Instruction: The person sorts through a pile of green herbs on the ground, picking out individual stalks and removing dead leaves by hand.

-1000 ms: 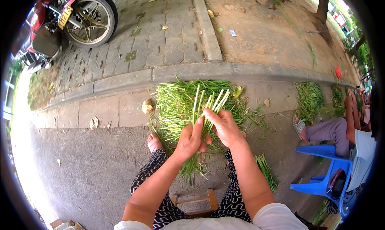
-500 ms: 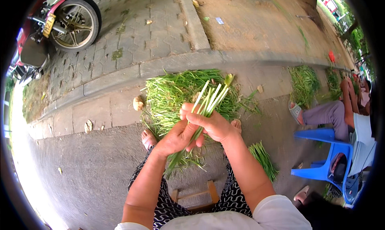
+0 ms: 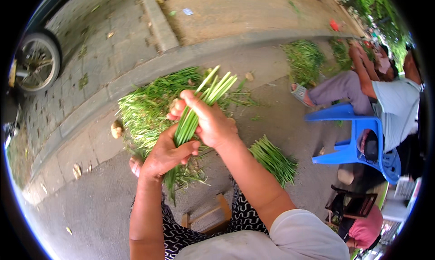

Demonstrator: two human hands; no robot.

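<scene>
Over the pile on the ground, both my hands hold one bunch of chives [image 3: 186, 125], long green leaves with pale stem ends tilted up to the right. My right hand [image 3: 212, 123] is closed round the upper part, its thumb lying along the stems. Lower down, my left hand [image 3: 162, 155] curls round the leafy part, thumb pointing right. Beneath and beyond lies a loose heap of chives [image 3: 140, 117], partly hidden by my hands and arms. To the right of my right forearm, a neater stack of chives [image 3: 273, 160] rests on the pavement.
A wooden stool [image 3: 206, 214] shows between my knees. At the right, another person in a light shirt [image 3: 392, 103] sits by a blue plastic chair [image 3: 346, 135], near more green heaps [image 3: 303, 63]. A kerb [image 3: 195, 51] runs behind; a motorbike wheel [image 3: 38, 63] stands far left.
My view has swung to the right, bringing more of the seated person and chair in. My left hand has slid lower on the bunch, farther from my right hand.
</scene>
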